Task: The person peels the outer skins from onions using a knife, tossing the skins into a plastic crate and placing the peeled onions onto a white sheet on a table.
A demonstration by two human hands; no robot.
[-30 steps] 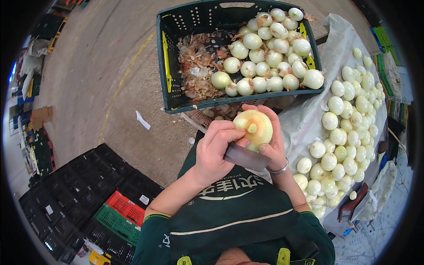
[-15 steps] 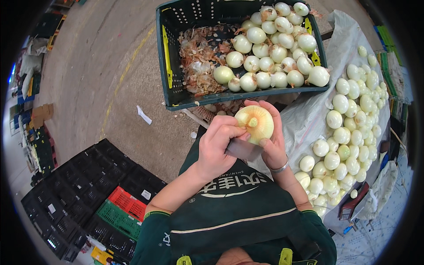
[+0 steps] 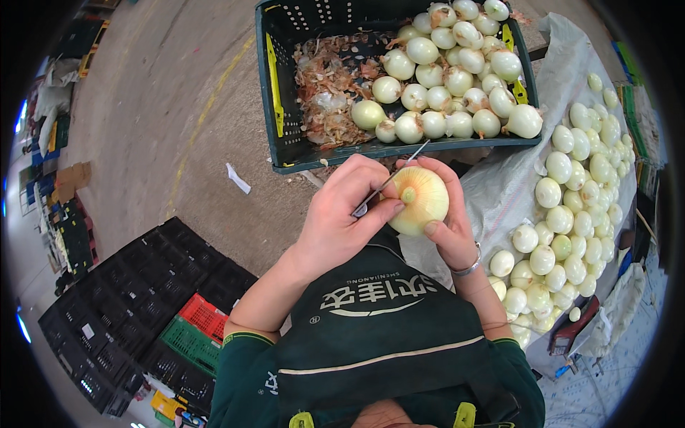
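In front of my apron, a pale yellow onion (image 3: 426,203) rests in my right hand (image 3: 457,230), its stubby end facing up. The fingers curl behind its far side and the thumb presses its near side. My left hand (image 3: 344,208) is closed on a knife (image 3: 416,153), whose thin blade now shows edge-on and points up and to the right along the onion's left side. The left thumb touches the onion beside its stub. The palm hides most of the knife's handle.
Beyond my hands stands a dark green crate (image 3: 275,153) with onions and brown skins (image 3: 330,107). To the right, many peeled onions (image 3: 560,219) lie on a white sheet (image 3: 499,189). Black crates (image 3: 135,285) and a red crate (image 3: 204,318) sit at lower left.
The knife has turned from lying flat below the onion to pointing up and away along its left side. Both hands and the onion have shifted slightly.
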